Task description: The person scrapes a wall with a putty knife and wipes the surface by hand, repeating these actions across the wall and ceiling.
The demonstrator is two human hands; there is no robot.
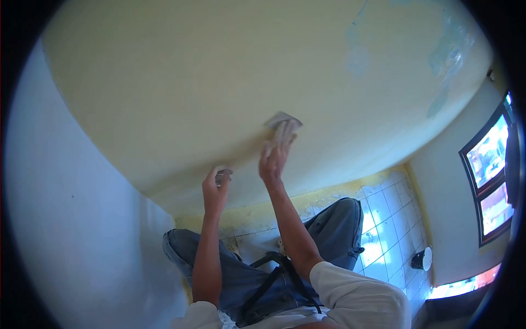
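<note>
My right hand is raised against the pale yellow wall, its fingers stretched over a greyish sheet of sandpaper. The sheet lies between the fingertips and the wall, its corners showing beyond them, and motion blurs it a little. Lower and to the left, my left hand is held near the wall with its fingers curled in. Something greyish shows at those fingers, but I cannot make out what it is.
A white wall meets the yellow one at the left. Bluish worn patches mark the upper right. Below are floor tiles, a dark bucket with a whitish top, and dark-framed windows. My bent knees are close to the wall.
</note>
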